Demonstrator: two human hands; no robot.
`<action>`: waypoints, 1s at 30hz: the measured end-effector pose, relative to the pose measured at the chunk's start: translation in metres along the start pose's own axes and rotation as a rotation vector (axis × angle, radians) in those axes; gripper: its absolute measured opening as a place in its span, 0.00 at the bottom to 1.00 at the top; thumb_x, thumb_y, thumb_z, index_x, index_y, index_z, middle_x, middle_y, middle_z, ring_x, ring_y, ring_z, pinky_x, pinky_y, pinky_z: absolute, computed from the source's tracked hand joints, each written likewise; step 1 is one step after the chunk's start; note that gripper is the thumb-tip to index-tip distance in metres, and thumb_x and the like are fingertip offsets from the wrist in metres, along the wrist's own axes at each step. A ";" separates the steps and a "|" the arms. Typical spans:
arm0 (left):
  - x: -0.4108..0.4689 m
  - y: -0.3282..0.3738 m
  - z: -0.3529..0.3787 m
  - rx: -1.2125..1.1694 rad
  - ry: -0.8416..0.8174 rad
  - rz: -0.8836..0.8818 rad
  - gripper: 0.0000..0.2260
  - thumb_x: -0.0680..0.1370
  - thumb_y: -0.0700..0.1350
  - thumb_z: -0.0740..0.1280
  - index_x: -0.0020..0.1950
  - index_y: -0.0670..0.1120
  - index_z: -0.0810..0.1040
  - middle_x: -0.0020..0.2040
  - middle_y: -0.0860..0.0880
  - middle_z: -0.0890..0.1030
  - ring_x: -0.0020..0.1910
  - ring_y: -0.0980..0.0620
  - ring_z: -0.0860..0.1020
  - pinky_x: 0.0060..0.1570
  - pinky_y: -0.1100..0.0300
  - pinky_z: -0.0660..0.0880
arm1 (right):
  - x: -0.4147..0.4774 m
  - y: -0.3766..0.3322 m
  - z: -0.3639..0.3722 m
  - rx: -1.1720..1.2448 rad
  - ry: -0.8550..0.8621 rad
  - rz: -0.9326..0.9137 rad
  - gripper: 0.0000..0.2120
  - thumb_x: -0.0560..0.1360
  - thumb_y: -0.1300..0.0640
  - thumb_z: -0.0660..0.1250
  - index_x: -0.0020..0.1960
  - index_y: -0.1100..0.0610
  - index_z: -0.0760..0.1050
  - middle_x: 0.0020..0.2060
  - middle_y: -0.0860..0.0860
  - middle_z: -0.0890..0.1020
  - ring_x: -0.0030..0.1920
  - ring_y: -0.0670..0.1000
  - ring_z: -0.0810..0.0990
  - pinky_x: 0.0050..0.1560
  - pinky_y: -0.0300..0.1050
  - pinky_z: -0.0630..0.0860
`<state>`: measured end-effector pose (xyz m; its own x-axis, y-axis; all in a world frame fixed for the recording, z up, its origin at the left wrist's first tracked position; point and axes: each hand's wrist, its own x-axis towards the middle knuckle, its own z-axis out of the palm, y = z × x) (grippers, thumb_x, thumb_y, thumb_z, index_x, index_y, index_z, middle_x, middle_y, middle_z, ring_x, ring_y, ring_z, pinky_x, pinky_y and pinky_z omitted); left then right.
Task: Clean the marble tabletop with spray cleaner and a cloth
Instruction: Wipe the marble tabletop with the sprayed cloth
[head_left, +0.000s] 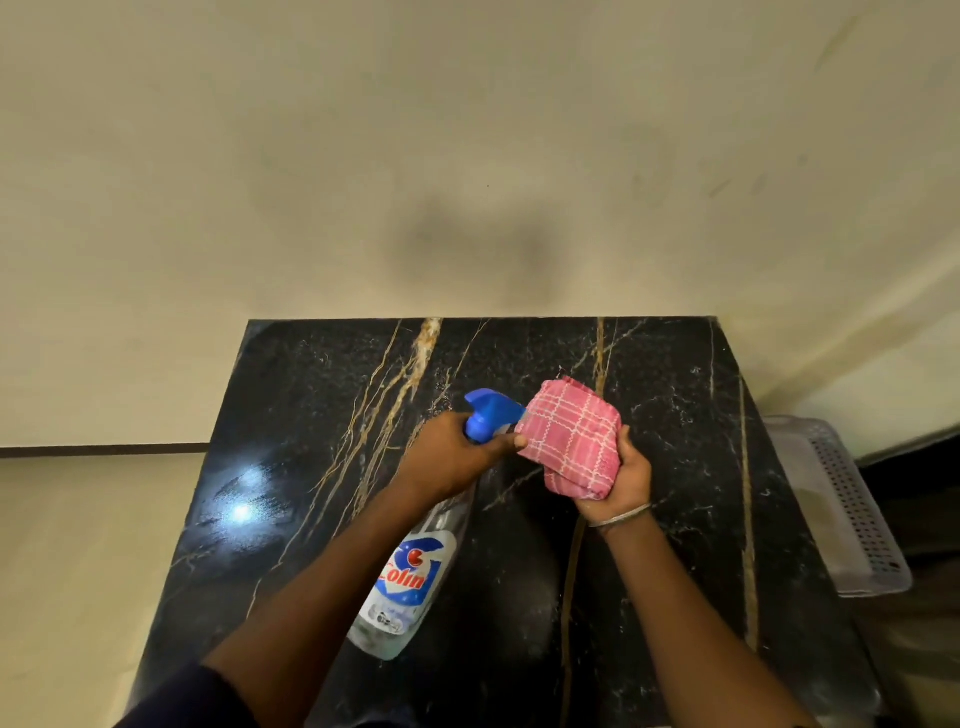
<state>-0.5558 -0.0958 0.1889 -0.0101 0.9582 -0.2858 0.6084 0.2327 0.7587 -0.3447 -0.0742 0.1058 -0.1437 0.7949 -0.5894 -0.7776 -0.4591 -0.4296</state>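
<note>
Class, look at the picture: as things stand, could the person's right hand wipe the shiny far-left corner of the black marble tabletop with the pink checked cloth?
Probably yes. The right hand holds the folded pink checked cloth, but the left hand and the clear spray bottle with a blue trigger lie across the path to that corner of the black marble tabletop.

Dim, glare on marble tabletop (244, 512)

Two bare arms come up from the bottom of the frame toward the middle. The left hand (449, 453) is curled tight, with its back turned up and its pointer finger stretched out to the right. The right hand (621, 478) is cupped, palm up, fingers bent. A thin bangle (621, 517) sits on the right wrist.
</note>
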 end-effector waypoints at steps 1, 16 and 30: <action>-0.003 0.000 -0.001 0.023 0.020 -0.016 0.16 0.73 0.61 0.69 0.42 0.50 0.74 0.32 0.52 0.75 0.30 0.59 0.74 0.31 0.67 0.70 | -0.003 -0.002 0.002 -0.002 -0.007 -0.005 0.52 0.51 0.42 0.83 0.70 0.57 0.70 0.65 0.62 0.77 0.66 0.65 0.73 0.65 0.66 0.69; -0.020 0.016 0.005 -0.060 0.168 0.036 0.15 0.74 0.62 0.67 0.42 0.50 0.75 0.30 0.53 0.76 0.29 0.59 0.75 0.31 0.66 0.70 | -0.014 -0.006 0.009 -0.003 -0.024 0.046 0.28 0.80 0.38 0.52 0.68 0.56 0.72 0.62 0.62 0.79 0.65 0.64 0.74 0.57 0.66 0.75; -0.010 -0.027 -0.006 -0.098 0.140 -0.062 0.16 0.75 0.61 0.66 0.51 0.49 0.77 0.37 0.50 0.80 0.34 0.57 0.78 0.36 0.64 0.75 | 0.006 0.030 0.044 -0.109 0.076 0.019 0.24 0.81 0.38 0.51 0.64 0.53 0.74 0.60 0.60 0.79 0.62 0.63 0.76 0.63 0.65 0.70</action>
<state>-0.5770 -0.1111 0.1746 -0.1599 0.9536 -0.2550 0.5232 0.3009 0.7973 -0.3960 -0.0659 0.1190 -0.1076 0.7555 -0.6462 -0.7036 -0.5171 -0.4874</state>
